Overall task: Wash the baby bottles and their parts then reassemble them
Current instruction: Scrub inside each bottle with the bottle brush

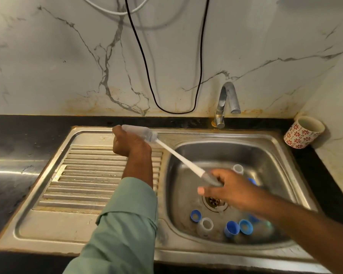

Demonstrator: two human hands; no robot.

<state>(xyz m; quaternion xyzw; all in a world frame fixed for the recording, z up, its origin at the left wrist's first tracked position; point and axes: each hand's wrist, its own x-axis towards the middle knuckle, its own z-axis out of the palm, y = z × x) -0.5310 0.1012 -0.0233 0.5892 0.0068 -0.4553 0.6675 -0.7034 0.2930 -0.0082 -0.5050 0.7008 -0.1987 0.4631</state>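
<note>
Marble-backed steel sink [281,167], blue caps [231,228] and clear parts loose in basin awaiting washing; left hand [128,144] grips baby bottle [136,131] tilted over drainboard, mouth toward basin, while right hand [229,186] grasps bottle brush [178,155], bristles at its mouth for scrubbing.

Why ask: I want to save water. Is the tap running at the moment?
Off, as far as visible: no stream falls from the curved chrome tap into the steel sink basin.

green left sleeve [125,224], bare right forearm [305,220]
</note>
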